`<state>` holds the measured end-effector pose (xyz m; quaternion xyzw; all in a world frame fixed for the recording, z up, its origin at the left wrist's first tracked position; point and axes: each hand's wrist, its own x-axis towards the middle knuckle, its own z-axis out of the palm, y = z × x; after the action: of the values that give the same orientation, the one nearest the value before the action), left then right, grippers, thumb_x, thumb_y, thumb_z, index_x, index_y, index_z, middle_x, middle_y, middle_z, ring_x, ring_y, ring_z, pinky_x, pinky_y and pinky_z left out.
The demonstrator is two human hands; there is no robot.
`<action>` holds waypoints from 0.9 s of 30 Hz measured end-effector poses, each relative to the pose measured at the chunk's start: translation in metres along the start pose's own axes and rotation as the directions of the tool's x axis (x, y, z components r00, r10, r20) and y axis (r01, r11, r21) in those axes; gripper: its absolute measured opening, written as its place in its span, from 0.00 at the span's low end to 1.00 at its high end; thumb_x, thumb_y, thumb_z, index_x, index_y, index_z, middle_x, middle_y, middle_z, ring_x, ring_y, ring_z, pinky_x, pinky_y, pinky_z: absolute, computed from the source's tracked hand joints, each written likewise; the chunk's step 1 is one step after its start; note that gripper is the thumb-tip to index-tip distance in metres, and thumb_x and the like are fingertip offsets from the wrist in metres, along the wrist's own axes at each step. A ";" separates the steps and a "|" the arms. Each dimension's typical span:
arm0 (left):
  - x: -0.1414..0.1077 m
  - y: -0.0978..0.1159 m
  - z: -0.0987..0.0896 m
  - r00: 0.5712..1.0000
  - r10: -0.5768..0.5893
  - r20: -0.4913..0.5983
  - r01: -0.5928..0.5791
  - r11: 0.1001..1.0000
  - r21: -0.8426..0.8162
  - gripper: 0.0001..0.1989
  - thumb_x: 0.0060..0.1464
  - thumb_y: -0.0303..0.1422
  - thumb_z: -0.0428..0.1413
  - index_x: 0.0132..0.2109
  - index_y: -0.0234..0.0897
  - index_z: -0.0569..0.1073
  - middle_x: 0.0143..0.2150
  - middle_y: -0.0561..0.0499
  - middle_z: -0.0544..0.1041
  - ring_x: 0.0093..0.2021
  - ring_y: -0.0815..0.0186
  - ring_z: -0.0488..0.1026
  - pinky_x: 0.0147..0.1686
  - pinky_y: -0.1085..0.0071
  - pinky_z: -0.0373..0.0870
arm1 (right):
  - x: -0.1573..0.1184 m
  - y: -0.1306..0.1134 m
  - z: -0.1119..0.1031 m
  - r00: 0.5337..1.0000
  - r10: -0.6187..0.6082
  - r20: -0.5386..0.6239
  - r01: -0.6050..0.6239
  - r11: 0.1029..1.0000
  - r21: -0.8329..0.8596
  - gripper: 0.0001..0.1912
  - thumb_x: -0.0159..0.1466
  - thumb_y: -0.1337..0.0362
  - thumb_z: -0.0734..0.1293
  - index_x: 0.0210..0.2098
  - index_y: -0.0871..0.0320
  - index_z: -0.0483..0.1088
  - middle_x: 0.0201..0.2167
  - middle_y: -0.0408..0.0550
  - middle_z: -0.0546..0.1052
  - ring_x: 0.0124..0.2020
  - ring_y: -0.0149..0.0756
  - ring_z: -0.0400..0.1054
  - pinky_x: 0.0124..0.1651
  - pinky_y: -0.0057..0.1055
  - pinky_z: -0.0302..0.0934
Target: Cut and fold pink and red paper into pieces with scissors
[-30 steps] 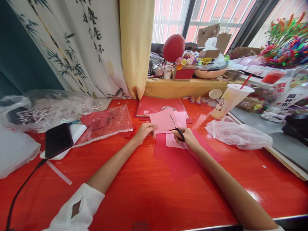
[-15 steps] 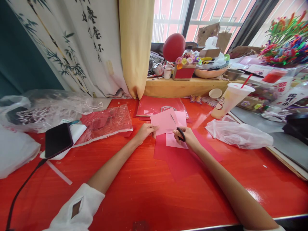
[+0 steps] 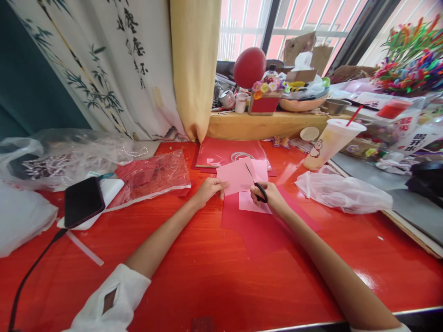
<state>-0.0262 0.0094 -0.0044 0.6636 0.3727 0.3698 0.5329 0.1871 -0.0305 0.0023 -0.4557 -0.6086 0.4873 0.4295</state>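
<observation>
A pink sheet of paper (image 3: 234, 176) is pinched at its lower left corner by my left hand (image 3: 211, 190). Black-handled scissors (image 3: 260, 192) are in my right hand (image 3: 272, 197), with a blade lying across the right part of that sheet. Other pink paper (image 3: 253, 203) rests beneath, on top of red sheets (image 3: 256, 230). Behind the held sheet, a clear packet of red paper (image 3: 214, 150) has thin white rings (image 3: 241, 156) on it.
On the left are a black phone (image 3: 84, 201), a plastic bag of beads (image 3: 51, 163) and a packet of red pieces (image 3: 155, 173). To the right stand a drink cup (image 3: 334, 143) and a crumpled plastic bag (image 3: 346, 192).
Small light pink patches now show on the clear packet behind the held sheet. Both hands have barely moved and keep their holds.
</observation>
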 end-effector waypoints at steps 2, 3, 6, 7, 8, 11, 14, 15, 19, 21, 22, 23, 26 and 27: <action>0.000 0.000 0.000 1.000 0.000 0.003 0.000 1.000 0.004 0.21 0.51 0.43 0.52 0.18 0.34 0.67 0.14 0.52 0.68 0.19 0.72 0.62 0.26 0.73 0.56 | 0.000 0.000 0.000 1.000 -0.003 0.000 0.003 1.000 -0.001 0.20 0.56 0.53 0.66 0.17 0.60 0.62 0.11 0.41 0.66 0.12 0.24 0.56 0.18 0.26 0.48; 0.000 0.001 0.000 1.000 0.001 0.004 -0.001 1.000 0.005 0.21 0.51 0.43 0.52 0.17 0.34 0.67 0.14 0.52 0.68 0.19 0.73 0.62 0.26 0.73 0.56 | -0.001 0.000 0.000 1.000 -0.005 -0.001 0.005 1.000 -0.002 0.20 0.56 0.53 0.66 0.17 0.60 0.62 0.11 0.41 0.66 0.12 0.24 0.56 0.18 0.26 0.47; -0.001 0.001 0.000 1.000 0.005 0.008 -0.005 1.000 0.006 0.21 0.51 0.42 0.52 0.17 0.33 0.67 0.14 0.52 0.68 0.19 0.73 0.61 0.26 0.73 0.56 | -0.001 0.000 0.000 1.000 -0.011 -0.005 0.011 1.000 -0.006 0.19 0.56 0.53 0.66 0.17 0.60 0.62 0.11 0.41 0.66 0.12 0.24 0.55 0.18 0.26 0.46; -0.001 0.002 0.000 1.000 0.006 0.010 -0.006 1.000 0.005 0.21 0.52 0.42 0.52 0.17 0.33 0.67 0.14 0.52 0.68 0.19 0.73 0.61 0.26 0.73 0.56 | -0.001 0.000 0.000 1.000 -0.012 -0.006 0.012 1.000 -0.007 0.19 0.56 0.53 0.66 0.17 0.60 0.62 0.11 0.41 0.65 0.11 0.24 0.55 0.18 0.25 0.45; -0.001 0.002 0.000 1.000 0.007 0.012 -0.007 1.000 0.006 0.21 0.52 0.42 0.52 0.17 0.33 0.67 0.13 0.52 0.68 0.19 0.73 0.61 0.26 0.73 0.56 | -0.001 0.000 0.000 1.000 -0.013 -0.005 0.013 1.000 -0.007 0.19 0.56 0.53 0.66 0.17 0.60 0.62 0.11 0.41 0.65 0.11 0.24 0.55 0.18 0.26 0.45; -0.001 0.001 -0.001 1.000 0.005 0.021 -0.005 1.000 0.010 0.20 0.52 0.42 0.52 0.18 0.34 0.67 0.13 0.53 0.68 0.19 0.73 0.61 0.26 0.73 0.55 | -0.001 0.001 0.000 1.000 -0.014 -0.003 0.014 1.000 -0.004 0.20 0.56 0.53 0.66 0.17 0.60 0.62 0.10 0.41 0.65 0.11 0.24 0.55 0.18 0.26 0.46; -0.001 -0.001 -0.001 0.999 0.003 0.032 -0.004 1.000 0.021 0.20 0.51 0.42 0.52 0.17 0.34 0.67 0.13 0.53 0.68 0.19 0.73 0.61 0.27 0.73 0.56 | 0.000 0.000 0.000 1.000 -0.016 -0.004 0.016 1.000 -0.002 0.21 0.57 0.52 0.64 0.16 0.60 0.62 0.10 0.42 0.65 0.12 0.24 0.55 0.19 0.26 0.47; -0.001 -0.001 -0.001 0.999 0.002 0.035 -0.003 1.000 0.026 0.21 0.51 0.42 0.52 0.17 0.34 0.67 0.13 0.52 0.68 0.19 0.73 0.61 0.27 0.73 0.56 | -0.001 0.000 0.000 1.000 -0.017 -0.003 0.017 1.000 -0.003 0.21 0.58 0.52 0.64 0.16 0.60 0.62 0.10 0.42 0.65 0.12 0.24 0.55 0.19 0.26 0.46; -0.002 0.000 0.000 0.999 -0.001 0.049 -0.002 0.999 0.047 0.21 0.51 0.42 0.52 0.16 0.34 0.68 0.14 0.52 0.69 0.19 0.73 0.61 0.28 0.72 0.56 | -0.002 -0.001 0.000 1.000 -0.024 -0.003 0.024 1.000 -0.016 0.22 0.58 0.52 0.64 0.15 0.60 0.62 0.09 0.42 0.64 0.12 0.24 0.54 0.19 0.26 0.44; -0.002 0.002 0.001 0.998 -0.005 0.060 0.002 0.998 0.056 0.20 0.51 0.41 0.52 0.17 0.34 0.68 0.14 0.52 0.69 0.19 0.73 0.62 0.29 0.72 0.57 | -0.002 -0.001 0.000 1.000 -0.025 -0.010 0.025 1.000 -0.019 0.22 0.57 0.52 0.65 0.15 0.60 0.62 0.10 0.42 0.65 0.12 0.24 0.54 0.19 0.26 0.44; -0.002 0.003 0.001 0.998 -0.008 0.065 0.004 0.998 0.060 0.20 0.51 0.41 0.52 0.17 0.34 0.68 0.14 0.52 0.69 0.19 0.72 0.62 0.29 0.72 0.57 | -0.002 -0.001 0.000 1.000 -0.024 -0.013 0.024 1.000 -0.018 0.21 0.57 0.52 0.65 0.15 0.60 0.62 0.10 0.42 0.65 0.12 0.24 0.54 0.19 0.26 0.44; -0.002 0.004 0.001 0.997 -0.012 0.070 0.007 0.998 0.065 0.20 0.50 0.41 0.53 0.17 0.34 0.68 0.14 0.52 0.69 0.19 0.72 0.62 0.28 0.72 0.57 | -0.002 0.000 0.000 1.000 -0.022 -0.017 0.022 1.000 -0.017 0.21 0.57 0.52 0.65 0.16 0.60 0.62 0.10 0.41 0.65 0.12 0.24 0.54 0.18 0.26 0.44; -0.002 0.006 0.003 0.997 -0.024 0.078 0.018 0.997 0.076 0.20 0.49 0.42 0.53 0.16 0.33 0.68 0.14 0.52 0.69 0.19 0.72 0.63 0.27 0.73 0.58 | -0.002 0.000 0.002 0.999 -0.016 -0.028 0.016 1.000 -0.013 0.20 0.56 0.52 0.66 0.16 0.59 0.61 0.11 0.41 0.65 0.11 0.24 0.54 0.18 0.26 0.44; -0.002 0.007 0.003 0.996 -0.028 0.080 0.022 0.997 0.079 0.20 0.49 0.42 0.53 0.17 0.33 0.68 0.14 0.52 0.69 0.19 0.72 0.63 0.27 0.73 0.58 | -0.002 -0.001 0.002 0.999 -0.014 -0.031 0.014 1.000 -0.011 0.20 0.56 0.52 0.66 0.16 0.59 0.61 0.11 0.41 0.65 0.11 0.24 0.54 0.18 0.26 0.44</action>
<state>-0.0241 0.0050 0.0014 0.6938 0.3732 0.3210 0.5257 0.1851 -0.0329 0.0027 -0.4611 -0.6077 0.4739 0.4399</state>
